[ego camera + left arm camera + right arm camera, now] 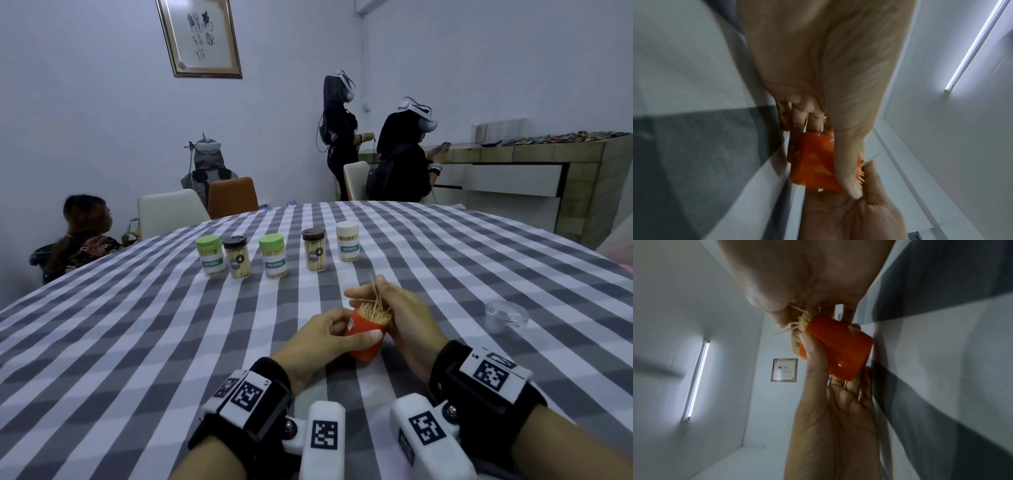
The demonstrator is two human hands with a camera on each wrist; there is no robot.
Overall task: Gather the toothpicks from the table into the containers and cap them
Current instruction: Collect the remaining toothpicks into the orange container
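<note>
Judging by the row of five capped containers [274,251] standing farther back on the checked table [137,342], most of the work looked finished: two with green lids, two with dark lids and one with a white lid, each showing toothpicks through its wall and each upright, well apart from the hands. What remained was the orange container [365,337], which sat open and tilted near the person, its base low against the cloth. The left hand [322,339] was wrapped round its body, thumb lying across the front and the fingers curled behind, as both wrist views confirmed. The right hand [397,318] was at the mouth, its fingers and thumb closed on a bunch of toothpicks [376,305] that stood partly inside the opening, a few tips sticking up higher than the rest and splayed unevenly. No loose toothpicks could be made out on the cloth around the hands, though fine ones would be hard to see against the checks. A clear round lid [506,314] lay flat on the table to the right, well apart from the orange container; it seemed the likely cap, though that could not be told for certain. So the remaining steps appeared to be settling the bunch fully into the orange container and capping it.
</note>
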